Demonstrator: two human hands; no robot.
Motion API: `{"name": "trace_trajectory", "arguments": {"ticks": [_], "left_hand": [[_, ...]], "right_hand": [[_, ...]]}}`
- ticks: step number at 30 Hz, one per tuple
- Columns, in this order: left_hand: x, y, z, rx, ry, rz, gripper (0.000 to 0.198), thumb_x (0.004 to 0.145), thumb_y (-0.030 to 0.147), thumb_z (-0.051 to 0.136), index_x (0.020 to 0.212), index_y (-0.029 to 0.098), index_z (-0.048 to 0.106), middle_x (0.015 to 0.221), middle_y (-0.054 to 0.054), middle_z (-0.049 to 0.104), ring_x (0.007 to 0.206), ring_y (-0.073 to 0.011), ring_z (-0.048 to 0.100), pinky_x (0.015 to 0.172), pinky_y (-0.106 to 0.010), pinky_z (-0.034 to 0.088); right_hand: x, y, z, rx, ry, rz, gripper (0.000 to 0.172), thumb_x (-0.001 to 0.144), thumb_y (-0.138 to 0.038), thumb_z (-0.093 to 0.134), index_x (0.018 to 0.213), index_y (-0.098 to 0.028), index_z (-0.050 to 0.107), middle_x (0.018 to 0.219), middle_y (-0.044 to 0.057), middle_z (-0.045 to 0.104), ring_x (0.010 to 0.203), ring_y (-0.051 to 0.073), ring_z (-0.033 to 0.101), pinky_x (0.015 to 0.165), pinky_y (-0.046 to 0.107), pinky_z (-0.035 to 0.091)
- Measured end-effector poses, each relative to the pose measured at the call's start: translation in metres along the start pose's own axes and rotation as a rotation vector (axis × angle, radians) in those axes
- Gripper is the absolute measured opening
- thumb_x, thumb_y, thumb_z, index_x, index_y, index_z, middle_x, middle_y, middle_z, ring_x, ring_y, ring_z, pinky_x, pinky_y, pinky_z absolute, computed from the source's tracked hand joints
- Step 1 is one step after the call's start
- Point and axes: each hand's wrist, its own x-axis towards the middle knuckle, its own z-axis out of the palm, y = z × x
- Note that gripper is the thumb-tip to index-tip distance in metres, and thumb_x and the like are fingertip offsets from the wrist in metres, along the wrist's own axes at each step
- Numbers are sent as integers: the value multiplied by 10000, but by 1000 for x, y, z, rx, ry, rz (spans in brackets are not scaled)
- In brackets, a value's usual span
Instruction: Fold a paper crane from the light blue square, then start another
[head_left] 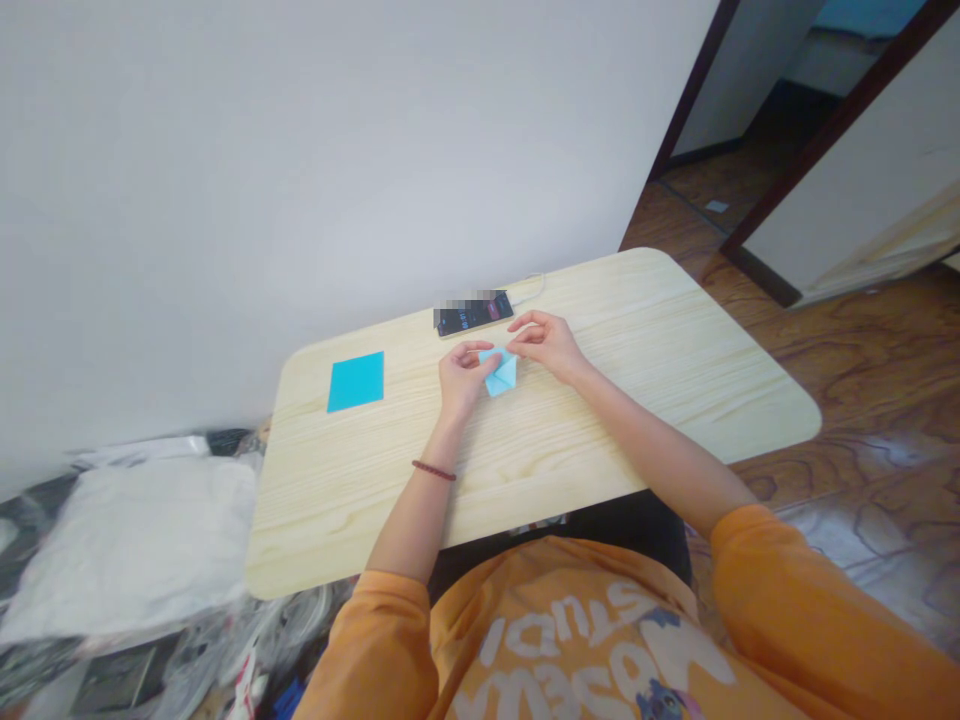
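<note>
Pale wooden table with rounded corners, pushed up against a plain white wall, brown wood floor off to the right of the frame. Pretty bare setup tbh.

Right around the middle of the frame sits the small folded piece of light-blue paper, sandwiched between both hands. It looks like a pointy, kite-ish shape, with its long axis running roughly top to bottom in the picture and the point aimed down toward the person. The left hand is on its left edge, fingers curled in and pinching the paper's upper left corner. The right hand comes in from the upper right and pinches the top edge with thumb and fingertips. So both hands are touching it, neither one is really nearer.

Off to the left of the left hand, well apart from it, lies a flat square sheet of brighter blue paper, untouched. Just above the hands there's a dark smartphone lying flat near the wall.

Count: one folded piece, one flat sheet, one phone, two hands. Also one dark red bead bracelet on the left wrist, and a heap of white plastic bags at lower left.
</note>
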Motion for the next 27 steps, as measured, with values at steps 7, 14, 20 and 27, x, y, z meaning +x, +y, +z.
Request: {"name": "trace_trajectory", "arguments": {"ticks": [7,14,20,27], "left_hand": [[1,-1,0,9,-2,-1,270,532,251,771,748,153,642,645,-14,668,541,-113,594,555,-231,457],[2,2,-1,-20,24,-94,279,508,219,768,741,149,632,613,-7,656,542,-117,598,560,-236,461],[4,2,-1,-96,35,-174,271,501,186,767,733,139,635,617,-12,659,567,-118,613,628,-270,496],[3,2,-3,-124,-2,-199,296,500,212,768,769,133,675,708,-53,702,638,-146,648,683,-300,515]], "right_hand": [[-1,1,2,8,4,-33,362,547,-248,750,790,-208,484,604,-34,635,549,119,590,583,247,442],[3,2,0,34,67,-45,464,524,-295,753,780,-233,371,602,-59,617,538,116,587,559,237,426],[4,-1,-4,38,132,-62,484,530,-325,756,772,-237,347,618,-53,604,563,122,591,557,237,424],[3,-3,-5,32,150,-79,452,540,-306,748,761,-236,360,619,-47,606,576,128,593,577,250,440]]}}
